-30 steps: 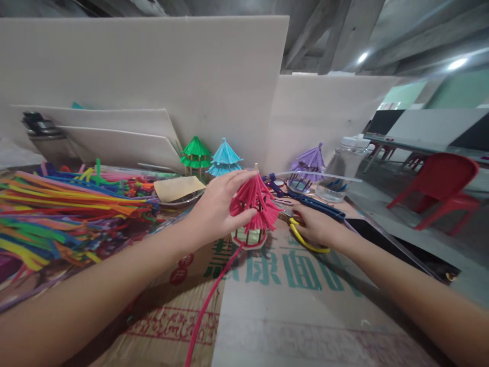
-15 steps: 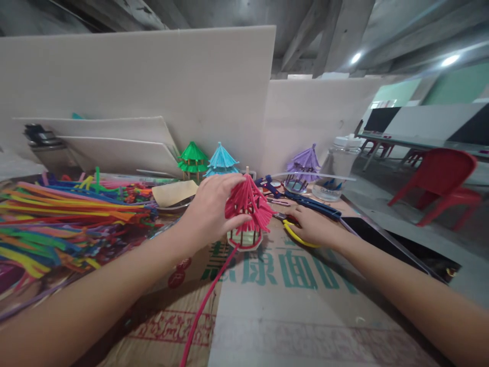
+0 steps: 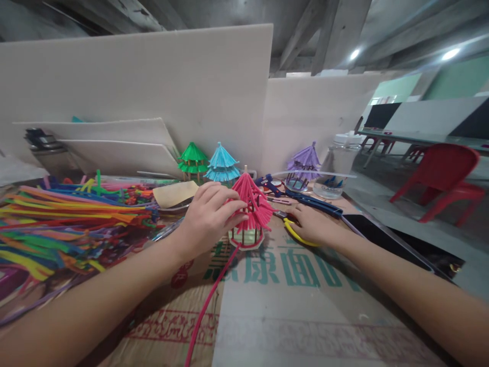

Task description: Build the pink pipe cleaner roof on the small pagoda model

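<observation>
A small pink pavilion model (image 3: 254,206) with a two-tiered roof of pipe cleaners stands upright on the cardboard in front of me. My left hand (image 3: 212,216) is at its left side, fingers curled and thumb and forefinger closed on the roof's edge. From the base a long pink pipe cleaner (image 3: 209,300) trails toward me. To the right, my right hand (image 3: 311,224) rests low on the cardboard, its fingers round the yellow-handled pliers (image 3: 292,233). One handle shows; the fingers hide part of the other. The pliers' jaws point left toward the model.
Bundles of coloured pipe cleaners (image 3: 76,209) spread on the left. Behind stand green (image 3: 193,159), blue (image 3: 220,163) and purple (image 3: 303,163) pavilion models, a glue gun (image 3: 269,183) and a clear bottle (image 3: 336,165). A phone (image 3: 382,239) lies at right.
My left hand has slid down and left from the roof's top to its side, uncovering more of the pink roof and the blue model. My right hand stays at the pliers.
</observation>
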A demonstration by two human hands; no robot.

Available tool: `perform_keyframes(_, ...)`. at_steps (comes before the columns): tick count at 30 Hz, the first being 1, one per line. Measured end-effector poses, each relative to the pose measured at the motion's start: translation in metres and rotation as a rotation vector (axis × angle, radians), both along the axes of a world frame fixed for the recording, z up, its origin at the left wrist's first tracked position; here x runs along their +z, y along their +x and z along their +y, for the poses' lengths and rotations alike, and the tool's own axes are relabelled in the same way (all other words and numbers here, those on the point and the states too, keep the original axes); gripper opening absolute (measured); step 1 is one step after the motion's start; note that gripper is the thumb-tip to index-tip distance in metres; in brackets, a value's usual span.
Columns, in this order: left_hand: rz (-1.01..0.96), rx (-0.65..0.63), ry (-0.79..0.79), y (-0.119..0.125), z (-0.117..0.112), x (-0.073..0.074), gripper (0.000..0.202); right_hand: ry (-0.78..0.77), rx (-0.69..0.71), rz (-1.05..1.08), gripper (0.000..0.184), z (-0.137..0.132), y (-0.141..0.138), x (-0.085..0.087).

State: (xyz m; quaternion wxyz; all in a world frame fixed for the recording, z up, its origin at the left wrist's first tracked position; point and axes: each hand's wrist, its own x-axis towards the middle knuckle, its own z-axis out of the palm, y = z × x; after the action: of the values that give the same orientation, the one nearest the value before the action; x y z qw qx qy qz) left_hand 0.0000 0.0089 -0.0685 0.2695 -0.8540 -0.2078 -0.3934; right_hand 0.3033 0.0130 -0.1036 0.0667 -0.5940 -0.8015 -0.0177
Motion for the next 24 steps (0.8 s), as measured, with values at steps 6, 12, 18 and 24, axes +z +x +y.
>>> perform_keyframes(6, -0.054, 0.101, -0.015, -0.001, -0.001, 0.004, 0.029, -0.07, 0.093, 0.067, 0.047, 0.002, 0.014, 0.008)
perform_keyframes(12, 0.001, 0.173, -0.112, 0.005, -0.007, 0.012, 0.023, 0.091, -0.001, 0.226, 0.039, -0.001, 0.004, 0.039)
perform_keyframes(18, 0.03, 0.2, -0.142, 0.012, -0.012, 0.013, 0.026, 0.212, 0.207, 0.493, 0.034, -0.009, -0.053, 0.095)
perform_keyframes(24, 0.023, 0.16, -0.092, -0.001, -0.009, 0.012, 0.032, 0.099, 0.302, 0.753, 0.031, 0.01, -0.085, 0.103)
